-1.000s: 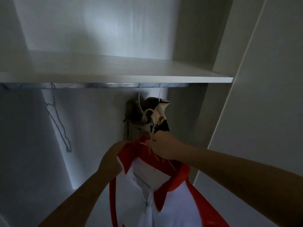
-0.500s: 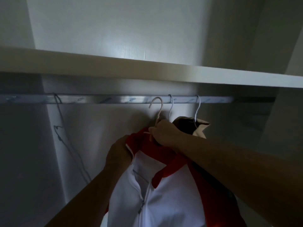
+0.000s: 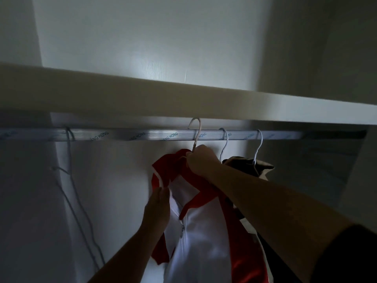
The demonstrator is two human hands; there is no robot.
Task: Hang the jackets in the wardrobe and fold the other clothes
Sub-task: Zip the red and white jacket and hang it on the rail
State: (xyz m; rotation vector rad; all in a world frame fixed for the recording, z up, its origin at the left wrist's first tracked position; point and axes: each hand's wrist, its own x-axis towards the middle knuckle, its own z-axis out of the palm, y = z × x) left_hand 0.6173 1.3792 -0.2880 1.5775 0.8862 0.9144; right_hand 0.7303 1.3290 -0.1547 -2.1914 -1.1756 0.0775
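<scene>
- 4 wire hangers at the ribbed metal rail (image 3: 142,135): 1 bare at L, 2 at R w/ a dark-and-cream garment (image 3: 247,164), 1 pale hook (image 3: 196,131) in my grip, its tip above the rail.
- My R hand (image 3: 201,160) is clenched on that hook's neck; L hand (image 3: 158,203) pinches the red-and-white zip jacket (image 3: 195,231) front edge.
- Jacket hangs below the rail, mid-wardrobe; free rail to its L.
- White shelf (image 3: 122,94) sits close above.

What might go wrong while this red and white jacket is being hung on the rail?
The hook is raised above the rail, close under the shelf; it may bump the shelf or miss the rail. The right hand holds the hanger by its neck, the left hand only pinches the jacket, so the jacket may slip off. Two hooks hang close by on the right, so hangers could tangle.
</scene>
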